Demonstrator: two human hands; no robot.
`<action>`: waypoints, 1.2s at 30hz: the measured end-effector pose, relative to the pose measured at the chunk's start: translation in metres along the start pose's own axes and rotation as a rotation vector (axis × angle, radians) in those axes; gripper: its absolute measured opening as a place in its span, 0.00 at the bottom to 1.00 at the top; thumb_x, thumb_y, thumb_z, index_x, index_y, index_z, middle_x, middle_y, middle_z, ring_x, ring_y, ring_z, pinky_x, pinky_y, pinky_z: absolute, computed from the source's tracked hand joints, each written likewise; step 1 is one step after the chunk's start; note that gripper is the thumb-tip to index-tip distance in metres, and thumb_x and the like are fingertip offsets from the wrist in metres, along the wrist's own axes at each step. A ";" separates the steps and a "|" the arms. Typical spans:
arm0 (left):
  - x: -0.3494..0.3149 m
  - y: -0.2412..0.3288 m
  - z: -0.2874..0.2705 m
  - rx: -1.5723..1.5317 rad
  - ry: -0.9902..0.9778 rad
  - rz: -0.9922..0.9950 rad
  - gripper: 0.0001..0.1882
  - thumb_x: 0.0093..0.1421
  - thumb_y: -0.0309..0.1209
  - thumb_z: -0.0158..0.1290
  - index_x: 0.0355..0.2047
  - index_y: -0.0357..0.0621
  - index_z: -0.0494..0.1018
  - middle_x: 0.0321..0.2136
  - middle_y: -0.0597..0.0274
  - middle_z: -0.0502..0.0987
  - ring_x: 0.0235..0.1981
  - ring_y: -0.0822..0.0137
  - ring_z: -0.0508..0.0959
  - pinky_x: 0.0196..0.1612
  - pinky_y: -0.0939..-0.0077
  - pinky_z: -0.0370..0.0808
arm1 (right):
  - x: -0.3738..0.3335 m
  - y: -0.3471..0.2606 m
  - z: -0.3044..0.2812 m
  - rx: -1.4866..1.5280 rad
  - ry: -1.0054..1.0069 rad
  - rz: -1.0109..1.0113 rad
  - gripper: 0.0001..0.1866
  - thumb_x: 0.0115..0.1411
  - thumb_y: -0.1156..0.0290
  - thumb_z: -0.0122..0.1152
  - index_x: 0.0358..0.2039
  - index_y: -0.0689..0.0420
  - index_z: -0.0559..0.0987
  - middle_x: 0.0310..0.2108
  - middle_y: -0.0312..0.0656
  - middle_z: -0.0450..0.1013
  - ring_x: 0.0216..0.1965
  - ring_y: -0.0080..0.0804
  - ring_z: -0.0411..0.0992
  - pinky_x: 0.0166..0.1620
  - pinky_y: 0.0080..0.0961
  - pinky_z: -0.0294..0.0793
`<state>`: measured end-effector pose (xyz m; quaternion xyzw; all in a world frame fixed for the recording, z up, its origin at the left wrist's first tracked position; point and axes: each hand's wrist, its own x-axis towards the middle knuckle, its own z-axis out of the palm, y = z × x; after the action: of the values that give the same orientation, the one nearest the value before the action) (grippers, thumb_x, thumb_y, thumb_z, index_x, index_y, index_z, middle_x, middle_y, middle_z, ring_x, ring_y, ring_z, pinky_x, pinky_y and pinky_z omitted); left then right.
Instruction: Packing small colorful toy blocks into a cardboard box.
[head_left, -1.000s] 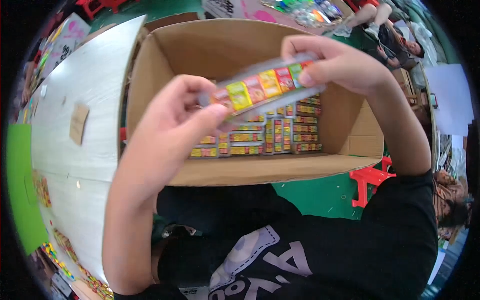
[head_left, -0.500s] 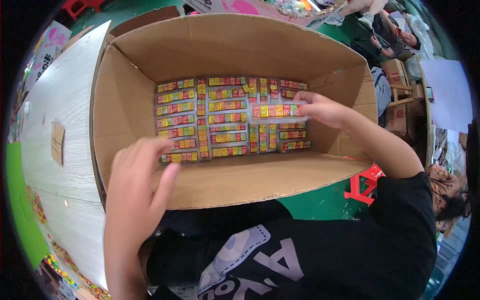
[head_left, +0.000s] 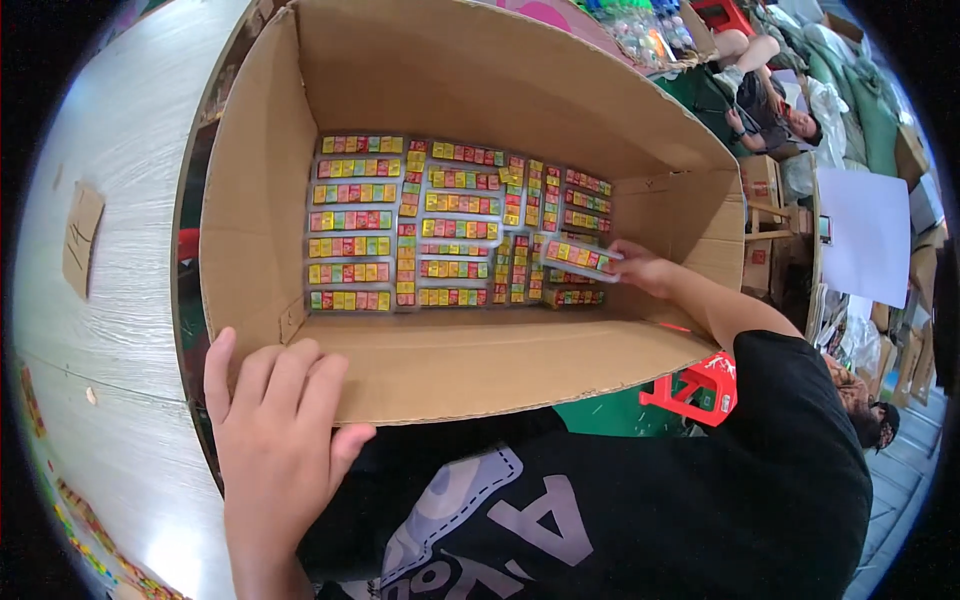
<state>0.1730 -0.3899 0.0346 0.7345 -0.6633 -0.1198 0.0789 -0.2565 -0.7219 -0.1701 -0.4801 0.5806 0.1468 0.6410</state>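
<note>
A big open cardboard box (head_left: 520, 372) stands before me. Inside lie clear packs (head_left: 355, 246), each with a row of small red, yellow and green blocks, set in columns, some lengthwise and some crosswise. My right hand (head_left: 645, 270) reaches in over the right side. It is closed on the end of one such clear pack (head_left: 580, 257), which sits slightly tilted above the packs at the lower right. My left hand (head_left: 280, 430) lies at the box's near left corner, its fingers spread over the rim and its thumb apart.
A pale table (head_left: 130, 240) runs along the left, with a torn cardboard piece (head_left: 83, 240) on it. A red plastic stool (head_left: 700, 390) is beyond the box's near right corner. Another person (head_left: 770, 110) sits at the far right, near stacked cartons (head_left: 760, 180).
My right hand has carried the clear pack down and to the right, toward the lower right packs. My left hand has moved from above the packs back to the near left rim. The view has shifted.
</note>
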 end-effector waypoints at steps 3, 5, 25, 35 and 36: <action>0.002 0.000 0.001 -0.004 -0.032 0.011 0.27 0.59 0.55 0.47 0.40 0.41 0.73 0.41 0.60 0.72 0.46 0.59 0.71 0.66 0.46 0.50 | 0.009 0.018 -0.013 -0.004 0.095 0.028 0.13 0.57 0.70 0.66 0.38 0.52 0.70 0.35 0.35 0.71 0.40 0.26 0.71 0.43 0.25 0.73; 0.001 0.000 0.002 -0.009 -0.036 0.005 0.27 0.58 0.56 0.47 0.40 0.42 0.73 0.41 0.60 0.72 0.46 0.59 0.71 0.66 0.46 0.50 | 0.013 0.028 -0.018 -0.006 0.152 0.045 0.13 0.57 0.70 0.66 0.38 0.53 0.70 0.35 0.35 0.71 0.39 0.27 0.71 0.43 0.27 0.75; -0.002 -0.001 0.006 -0.018 -0.017 0.017 0.27 0.60 0.57 0.45 0.36 0.43 0.74 0.41 0.61 0.72 0.46 0.60 0.71 0.66 0.43 0.50 | 0.032 0.026 -0.015 -0.052 0.251 0.045 0.11 0.60 0.68 0.61 0.43 0.49 0.72 0.40 0.33 0.71 0.43 0.25 0.69 0.46 0.28 0.70; -0.004 -0.004 0.008 -0.009 -0.010 0.026 0.29 0.61 0.59 0.41 0.35 0.43 0.72 0.41 0.59 0.72 0.46 0.56 0.72 0.65 0.43 0.51 | 0.063 0.033 -0.007 -0.396 0.429 -0.056 0.15 0.58 0.71 0.61 0.46 0.58 0.75 0.33 0.36 0.73 0.32 0.24 0.69 0.36 0.24 0.71; -0.004 -0.004 0.008 -0.010 -0.012 0.025 0.29 0.61 0.59 0.41 0.34 0.43 0.72 0.41 0.59 0.73 0.46 0.56 0.72 0.65 0.43 0.51 | 0.063 0.031 -0.001 -0.423 0.478 -0.027 0.16 0.57 0.70 0.61 0.46 0.58 0.75 0.33 0.38 0.74 0.32 0.26 0.71 0.36 0.27 0.72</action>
<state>0.1742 -0.3847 0.0259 0.7249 -0.6723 -0.1267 0.0802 -0.2622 -0.7310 -0.2394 -0.6312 0.6649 0.1387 0.3744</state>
